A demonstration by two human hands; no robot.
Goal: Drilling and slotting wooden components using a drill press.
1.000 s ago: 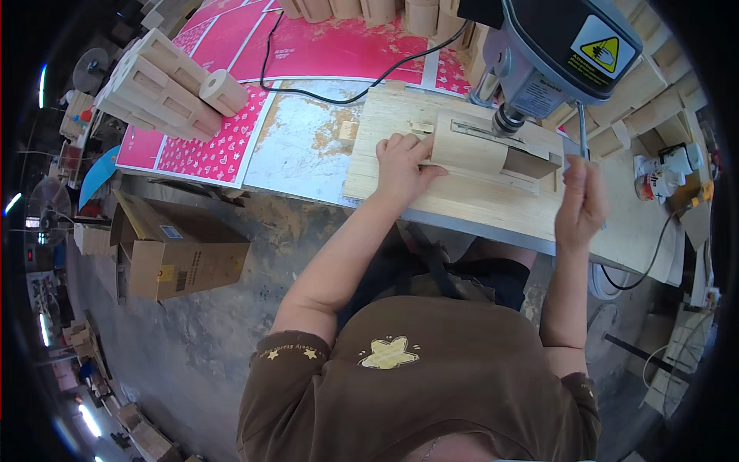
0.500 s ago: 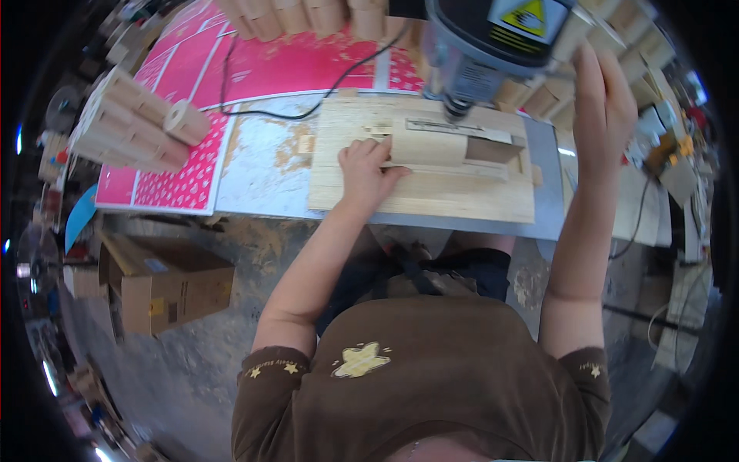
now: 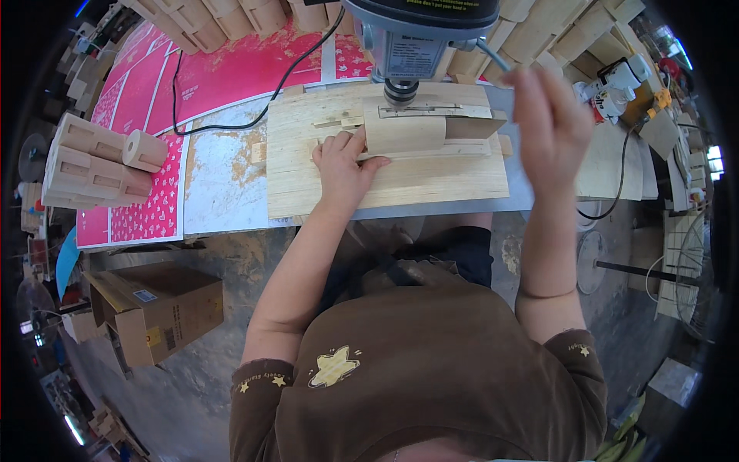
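Lengthwise left to right, the pale, rounded wooden block (image 3: pixel 404 134) lies just right of the nearer left hand (image 3: pixel 342 165), thumb and fingers spread at its end; whether the blurred right hand (image 3: pixel 553 131) grips, I cannot tell.

Count of items in view. Persons: one. Bare hands: two, one left hand (image 3: pixel 341 171) and one right hand (image 3: pixel 550 131). Drill press (image 3: pixel 423 35): one, with one chuck (image 3: pixel 400 93) and one visible lever (image 3: pixel 493 55). Wooden workpiece (image 3: pixel 404 134): one. Flat wooden board (image 3: pixel 308 181): one. Wooden cylinders in the left-hand stack (image 3: pixel 100 175): no fewer than four; overlap prevents an exact figure. Wooden cylinders in the rear row (image 3: pixel 262 14), left of the machine: at least five; those to its right cannot be reliably counted. Dark cables (image 3: pixel 265 110): two. Open cardboard box (image 3: pixel 181 308): one. Brown shirt (image 3: pixel 431 362): one. Stars printed thereon (image 3: pixel 335 367): four, comprising one large and three small.
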